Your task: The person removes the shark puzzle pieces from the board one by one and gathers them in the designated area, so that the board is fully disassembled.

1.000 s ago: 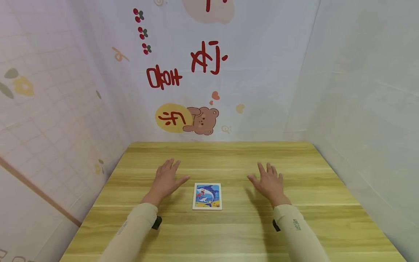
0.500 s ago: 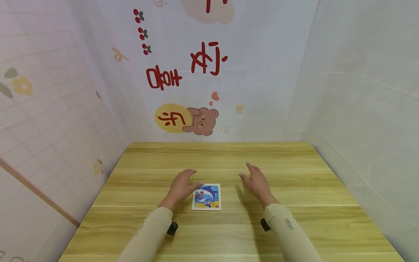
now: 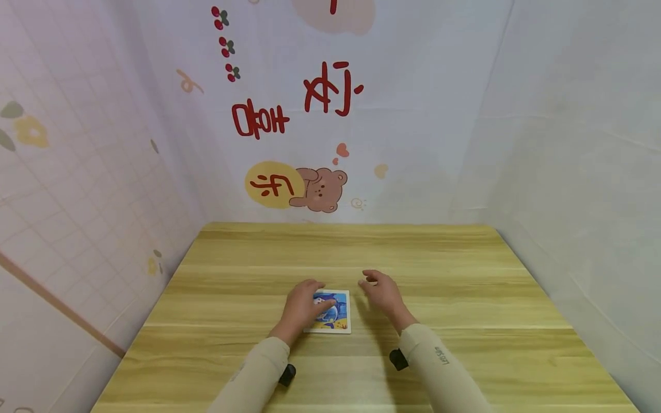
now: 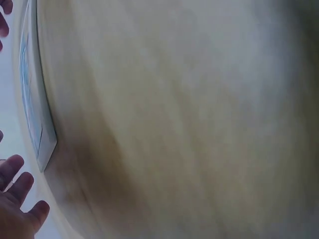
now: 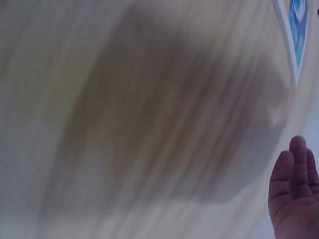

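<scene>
A flat square picture puzzle [image 3: 341, 316] with a white border and a blue sea-animal picture lies near the middle of the table. My left hand [image 3: 303, 304] hovers over its left part, hiding that side, with the thumb stretched across the picture. To the right of the puzzle is my right hand [image 3: 383, 293], fingers loosely bent towards it and holding nothing. From the left wrist, the puzzle's edge [image 4: 46, 134] shows at the far left above the left hand's fingers. The right wrist view has a corner of the puzzle [image 5: 299, 35] above the relaxed right hand [image 5: 297, 194].
The wood-grain table [image 3: 465, 367] reaches back to a white cloth wall [image 3: 423, 126] printed with red characters and a bear. More cloth walls stand at the left and right. A black wrist camera [image 3: 287, 375] sits under the left sleeve, another [image 3: 398, 359] under the right.
Both hands have moved inward. The left hand has come from beside the puzzle to over its left part, and the right hand has shifted left towards it. The puzzle stays in place.
</scene>
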Available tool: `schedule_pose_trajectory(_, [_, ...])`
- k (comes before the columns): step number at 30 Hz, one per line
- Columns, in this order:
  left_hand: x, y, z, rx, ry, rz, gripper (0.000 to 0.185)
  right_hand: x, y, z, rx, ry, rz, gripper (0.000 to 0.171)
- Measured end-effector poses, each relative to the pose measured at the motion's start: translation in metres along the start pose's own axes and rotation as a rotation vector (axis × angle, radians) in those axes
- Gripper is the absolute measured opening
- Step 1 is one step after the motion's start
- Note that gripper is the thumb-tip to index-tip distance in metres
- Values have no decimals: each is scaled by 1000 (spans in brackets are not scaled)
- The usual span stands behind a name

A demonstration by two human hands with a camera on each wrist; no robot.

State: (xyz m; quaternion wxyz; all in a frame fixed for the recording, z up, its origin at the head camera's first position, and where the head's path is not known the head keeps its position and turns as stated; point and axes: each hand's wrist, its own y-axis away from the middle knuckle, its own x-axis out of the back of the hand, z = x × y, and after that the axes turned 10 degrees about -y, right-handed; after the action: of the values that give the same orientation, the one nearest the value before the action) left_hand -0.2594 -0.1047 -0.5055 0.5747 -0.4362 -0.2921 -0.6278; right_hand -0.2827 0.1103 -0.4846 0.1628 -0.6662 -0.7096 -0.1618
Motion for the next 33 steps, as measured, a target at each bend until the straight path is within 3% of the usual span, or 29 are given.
schedule_pose_trajectory(7, [-8,1,1,7,-73,26,50,-22,1,1,-66,-103,-74,30])
schedule_pose_trajectory(12, [-10,4,3,-4,-95,40,48,-32,3,3,-76,-93,-90,26])
schedule_pose_trajectory(22, [-13,6,3,-34,-169,62,44,-39,5,6,-24,47,-76,21])
schedule_pose_trajectory(33, [-10,9,6,-58,-140,51,43,-43,4,9,45,141,-73,21])
